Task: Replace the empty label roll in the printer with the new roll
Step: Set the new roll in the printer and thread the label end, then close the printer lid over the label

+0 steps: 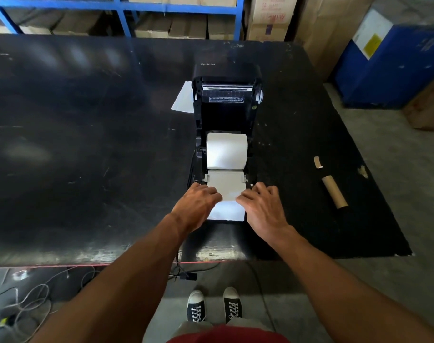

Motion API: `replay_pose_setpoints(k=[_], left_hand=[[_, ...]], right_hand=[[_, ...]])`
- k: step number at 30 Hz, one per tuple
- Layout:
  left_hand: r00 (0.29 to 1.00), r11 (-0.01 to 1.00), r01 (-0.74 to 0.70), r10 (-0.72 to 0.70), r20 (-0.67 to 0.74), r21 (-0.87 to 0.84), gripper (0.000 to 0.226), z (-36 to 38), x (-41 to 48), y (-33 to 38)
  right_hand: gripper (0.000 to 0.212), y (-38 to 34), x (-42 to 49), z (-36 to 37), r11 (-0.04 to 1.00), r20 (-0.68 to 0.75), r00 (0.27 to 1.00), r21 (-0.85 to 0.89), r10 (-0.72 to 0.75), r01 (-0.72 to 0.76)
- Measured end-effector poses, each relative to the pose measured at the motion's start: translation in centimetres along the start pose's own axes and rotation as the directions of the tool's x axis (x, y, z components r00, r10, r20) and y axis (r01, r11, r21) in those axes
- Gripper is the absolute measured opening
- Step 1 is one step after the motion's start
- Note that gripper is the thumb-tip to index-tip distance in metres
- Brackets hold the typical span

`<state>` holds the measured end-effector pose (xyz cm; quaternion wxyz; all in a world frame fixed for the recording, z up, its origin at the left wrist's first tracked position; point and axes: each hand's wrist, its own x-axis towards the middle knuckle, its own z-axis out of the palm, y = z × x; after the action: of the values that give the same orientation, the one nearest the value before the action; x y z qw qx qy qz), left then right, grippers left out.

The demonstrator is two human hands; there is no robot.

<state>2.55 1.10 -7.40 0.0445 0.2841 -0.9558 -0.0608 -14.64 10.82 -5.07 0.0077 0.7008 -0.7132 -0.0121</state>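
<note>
**Q:** So where is the new roll?

**Me:** It sits in the bay of the open Xprinter label printer [227, 100], at the centre of the frame. The white label roll [227, 151] lies crosswise, and its paper strip [227, 211] runs out over the front edge towards me.

**Q:** And your hands?

**Me:** My left hand [196, 205] is on the strip's left edge and my right hand [263, 209] on its right edge. Both are knuckles up with fingers bent down at the printer's front. Whether they pinch the strip or only press on it, I cannot tell.

**Q:** The old one?

**Me:** The bare cardboard core [334, 192] lies on the black table [87, 144] at the right of the frame, well apart from the printer.
</note>
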Motion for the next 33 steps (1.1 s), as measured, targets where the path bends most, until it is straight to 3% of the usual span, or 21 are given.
replay_pose_setpoints(k=[7,11,15,18,21,23,26,29,33], left_hand=[[0.996,0.990,0.055,-0.064,0.065,0.133,0.031,-0.6,0.9,1.0],[0.986,0.985,0.123,-0.135,0.099,0.120,0.029,-1.2,1.3,1.2],[0.979,0.978,0.141,-0.161,0.123,0.156,0.030,-1.3,1.8,1.5],[0.978,0.981,0.148,-0.164,0.128,0.121,0.020,-1.7,2.2,1.3],[0.978,0.976,0.208,-0.208,0.006,0.059,0.033,-3.4,3.0,1.4],[0.920,0.935,0.342,-0.354,-0.167,-0.098,0.032,-5.8,4.6,0.9],[0.702,0.766,0.486,-0.629,-0.333,-0.422,0.028,-10.4,8.2,-1.4],[0.547,0.597,0.477,-0.776,-0.315,-0.645,0.028,-14.3,11.8,-4.5],[0.490,0.404,0.577,-0.866,-0.095,-0.710,0.061,-16.8,16.7,-7.4]], right_hand=[[0.029,-0.1,0.5,0.0,0.996,0.023,0.999,0.073,0.045,-0.047],[0.025,0.0,0.7,-0.5,0.977,0.036,0.994,0.182,0.104,-0.109],[0.024,0.2,2.5,-3.0,0.929,-0.116,0.975,0.343,0.188,-0.138],[0.029,0.6,6.0,-6.2,0.925,-0.230,0.947,0.358,0.224,-0.132],[0.030,0.7,9.6,-9.1,0.923,-0.285,0.922,0.354,0.261,-0.152],[0.027,1.0,11.8,-10.7,0.894,-0.308,0.893,0.408,0.328,-0.187],[0.024,2.6,14.9,-12.9,0.824,-0.335,0.824,0.509,0.457,-0.251],[0.026,4.9,17.6,-14.2,0.706,-0.254,0.777,0.635,0.576,-0.315],[0.044,7.0,20.2,-14.5,0.510,-0.037,0.740,0.748,0.672,-0.426]])
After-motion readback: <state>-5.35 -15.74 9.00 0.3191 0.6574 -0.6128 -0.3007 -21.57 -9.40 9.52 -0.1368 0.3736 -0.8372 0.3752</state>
